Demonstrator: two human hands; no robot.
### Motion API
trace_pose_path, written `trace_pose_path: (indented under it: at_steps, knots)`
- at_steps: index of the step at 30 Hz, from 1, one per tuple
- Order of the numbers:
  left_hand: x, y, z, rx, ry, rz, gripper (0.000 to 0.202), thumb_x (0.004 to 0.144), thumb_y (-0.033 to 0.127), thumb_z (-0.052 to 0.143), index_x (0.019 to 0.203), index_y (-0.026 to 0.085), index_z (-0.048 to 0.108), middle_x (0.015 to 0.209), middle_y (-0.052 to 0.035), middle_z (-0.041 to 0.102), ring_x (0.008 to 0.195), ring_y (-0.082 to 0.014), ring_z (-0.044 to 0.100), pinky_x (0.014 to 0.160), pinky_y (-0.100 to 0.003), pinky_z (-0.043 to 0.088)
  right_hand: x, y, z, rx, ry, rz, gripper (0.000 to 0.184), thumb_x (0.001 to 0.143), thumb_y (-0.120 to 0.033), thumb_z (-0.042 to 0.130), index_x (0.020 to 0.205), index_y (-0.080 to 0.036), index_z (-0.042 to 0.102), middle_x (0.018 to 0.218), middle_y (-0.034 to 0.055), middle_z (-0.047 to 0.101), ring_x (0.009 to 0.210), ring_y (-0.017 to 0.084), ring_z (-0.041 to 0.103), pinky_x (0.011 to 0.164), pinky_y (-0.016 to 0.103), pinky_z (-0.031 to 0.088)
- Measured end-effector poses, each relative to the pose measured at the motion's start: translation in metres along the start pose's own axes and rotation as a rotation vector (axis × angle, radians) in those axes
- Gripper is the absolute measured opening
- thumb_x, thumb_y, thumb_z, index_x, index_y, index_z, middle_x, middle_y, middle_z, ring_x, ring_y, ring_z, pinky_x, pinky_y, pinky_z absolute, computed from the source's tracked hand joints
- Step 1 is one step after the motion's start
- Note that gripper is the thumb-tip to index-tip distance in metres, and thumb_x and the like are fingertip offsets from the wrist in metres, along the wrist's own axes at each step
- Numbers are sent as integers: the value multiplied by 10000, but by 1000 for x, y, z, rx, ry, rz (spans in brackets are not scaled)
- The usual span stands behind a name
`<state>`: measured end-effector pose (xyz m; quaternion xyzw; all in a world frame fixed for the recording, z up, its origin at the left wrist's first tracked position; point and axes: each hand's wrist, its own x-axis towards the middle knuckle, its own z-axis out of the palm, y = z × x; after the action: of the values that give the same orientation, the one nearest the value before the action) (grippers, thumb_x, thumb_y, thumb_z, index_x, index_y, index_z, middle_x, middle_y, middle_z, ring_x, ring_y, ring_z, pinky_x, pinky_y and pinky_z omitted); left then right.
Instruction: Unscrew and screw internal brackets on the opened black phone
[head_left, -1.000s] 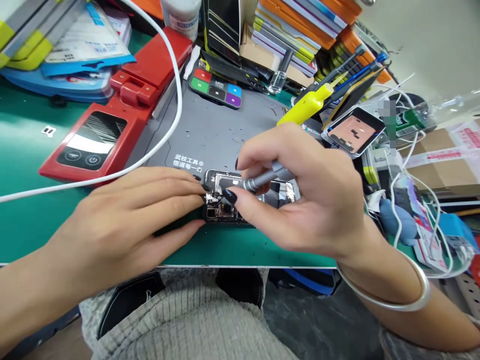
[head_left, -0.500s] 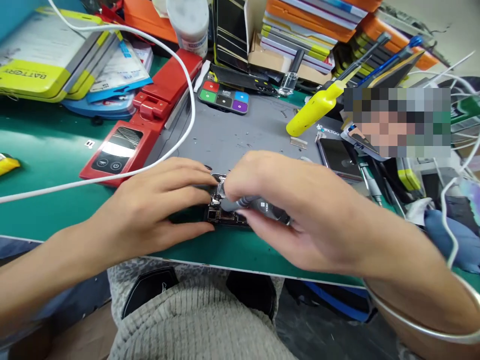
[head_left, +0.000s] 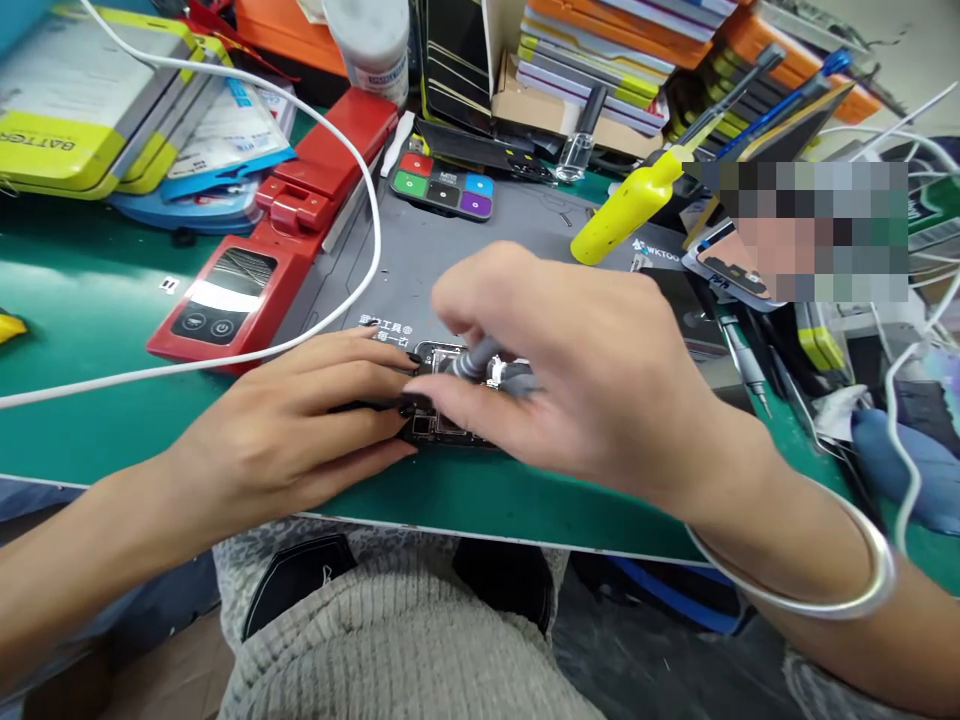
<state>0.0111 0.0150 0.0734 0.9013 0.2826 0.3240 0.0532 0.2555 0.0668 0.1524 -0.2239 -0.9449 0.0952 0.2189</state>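
An opened smartphone (head_left: 450,428) with bare circuitry lies near the front of the bench. My left hand (head_left: 315,410) grips its left end, fingers on the far side and thumb at the near edge. Over the phone is my right hand (head_left: 570,370), closed round a grey screwdriver-like tool (head_left: 477,358) with a ringed round shaft. The tool is slightly blurred and its tip cannot be made out. Much of the phone's right part is hidden behind my right hand.
A white cable (head_left: 375,215) loops across the red device (head_left: 217,300) at left. Beyond the hands on the grey mat (head_left: 517,240) are a colour-marked case (head_left: 442,190) and a yellow bottle (head_left: 622,215). Battery packs (head_left: 67,130) and stacked boxes (head_left: 600,50) stand behind. Tools (head_left: 746,365) lie at right.
My right hand has tilted and lifted somewhat, its thumb moving left toward my left fingertips, with the grey tool still in it. My left hand remains at the phone's left end.
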Motion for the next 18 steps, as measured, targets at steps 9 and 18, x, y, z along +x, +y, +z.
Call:
trace_pose_path:
  at_steps: [9,18]
  knots:
    - [-5,-2,4,48,-20,37,60,1055,134,636,1032,185,656,1131,-84,753,1143,-250,675,1050,-451,559,-4,9,10,-63,79,-25,173,1046,-446,668,1052,-277,636,877,-19,745,728,166,672,624,334,503]
    - [-7,-3,2,39,76,14,60,1067,169,676,1113,201,700,1112,17,844,1189,-133,724,1221,-340,511,2,12,-14,276,-298,-131,297,998,-11,521,1191,-229,577,1253,5,720,1070,120,692,893,257,584]
